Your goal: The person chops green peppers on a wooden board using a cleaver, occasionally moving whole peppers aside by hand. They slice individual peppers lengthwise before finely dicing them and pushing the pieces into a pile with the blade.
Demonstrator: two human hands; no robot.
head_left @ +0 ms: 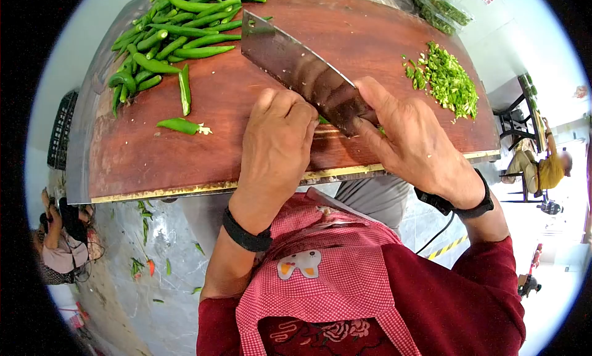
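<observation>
My right hand (419,140) is wrapped round the handle end of a cleaver (296,63), whose broad blade slants up and to the left over the wooden board (364,41). Close against the blade, my left hand (277,134) is closed, its fingers curled down on the board. A bit of green chili pepper (322,119) shows between those fingers and the blade; the rest of it is hidden. Left of my left hand lie a cut pepper piece (176,125) with pale seeds and a split pepper half (185,91).
Whole green chili peppers (179,32) are heaped at the board's far left. Chopped pepper (450,81) is piled on the right. A bag of greens (438,11) sits at the back right. Pepper scraps (145,223) litter the floor. Other people (539,168) sit farther off on both sides.
</observation>
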